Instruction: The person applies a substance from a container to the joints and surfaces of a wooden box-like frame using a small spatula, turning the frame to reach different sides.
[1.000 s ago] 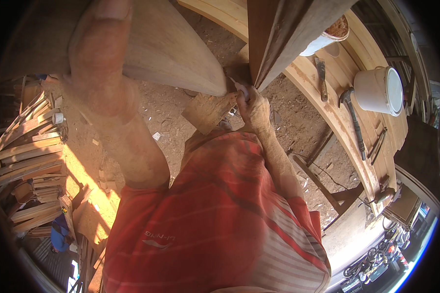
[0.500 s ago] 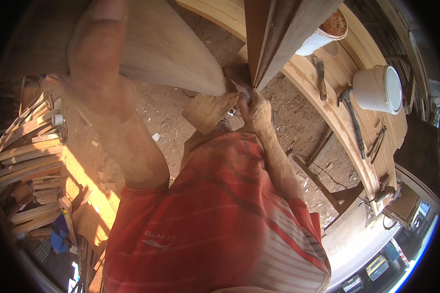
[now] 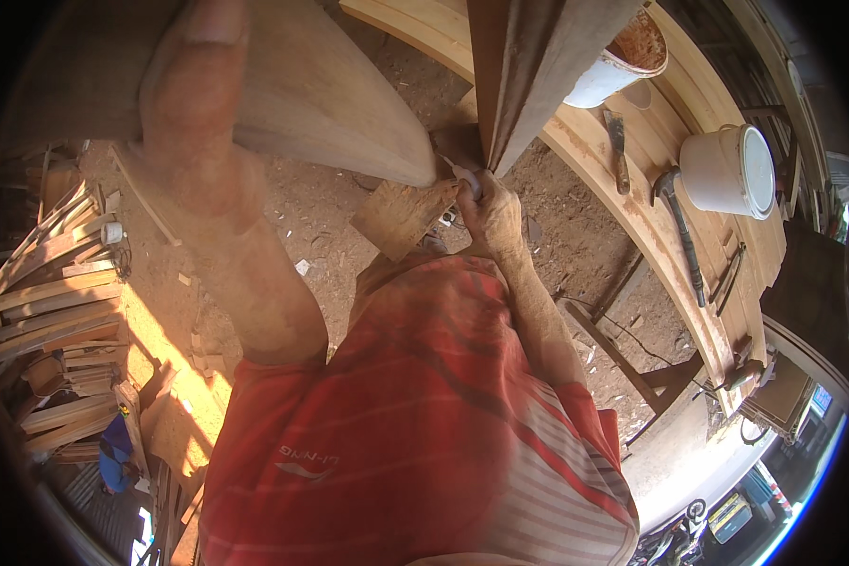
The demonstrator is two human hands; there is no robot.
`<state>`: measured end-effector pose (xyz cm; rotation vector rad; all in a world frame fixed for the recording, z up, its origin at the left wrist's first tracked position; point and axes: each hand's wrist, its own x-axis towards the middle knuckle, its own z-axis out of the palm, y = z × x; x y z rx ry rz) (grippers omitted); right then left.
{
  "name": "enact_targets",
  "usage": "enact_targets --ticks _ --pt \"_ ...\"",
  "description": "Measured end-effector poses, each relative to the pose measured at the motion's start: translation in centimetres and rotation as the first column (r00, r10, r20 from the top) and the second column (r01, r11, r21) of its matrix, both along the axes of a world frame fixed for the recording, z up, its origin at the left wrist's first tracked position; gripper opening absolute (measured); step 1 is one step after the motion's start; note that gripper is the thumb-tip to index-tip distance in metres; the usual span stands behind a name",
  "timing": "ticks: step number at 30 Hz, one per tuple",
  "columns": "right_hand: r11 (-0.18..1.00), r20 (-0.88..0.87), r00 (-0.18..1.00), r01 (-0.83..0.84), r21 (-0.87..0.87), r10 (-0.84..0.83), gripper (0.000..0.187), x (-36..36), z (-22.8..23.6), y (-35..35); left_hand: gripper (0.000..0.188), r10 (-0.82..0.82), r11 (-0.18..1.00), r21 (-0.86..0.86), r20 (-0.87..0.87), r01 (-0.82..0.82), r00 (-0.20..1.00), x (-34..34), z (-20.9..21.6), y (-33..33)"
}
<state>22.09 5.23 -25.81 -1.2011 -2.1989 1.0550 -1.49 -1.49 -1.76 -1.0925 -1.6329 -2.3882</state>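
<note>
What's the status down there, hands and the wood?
Left hand flat against the curved plank. Right hand pinching a small pale object at the dark upright board. Nothing blocking.

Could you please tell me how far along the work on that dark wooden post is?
Mid-job. The left hand rests on the smooth, already-shaped pale curved wooden plank. The right hand presses a small whitish piece against the dark upright wooden post. What remains cannot be judged.

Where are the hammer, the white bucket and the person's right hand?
hammer (image 3: 681,238), head view, middle of its handle.
white bucket (image 3: 728,172), head view, its side wall.
right hand (image 3: 489,212), head view, back of the hand.
</note>
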Motion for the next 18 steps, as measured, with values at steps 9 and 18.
enact_targets --ticks 9,18 --pt "0.997 0.112 0.994 0.026 -0.077 -0.018 0.026 0.6 -0.9 -0.1 0.037 -0.031 0.999 -0.032 0.165 0.037 0.986 -1.3 -0.9 -1.2" --pt "0.994 0.032 0.999 0.043 -0.105 -0.04 0.023 0.9 -1.1 0.1 0.033 -0.038 0.992 -0.123 -0.403 -0.013 0.914 -5.2 -2.3 -2.5"
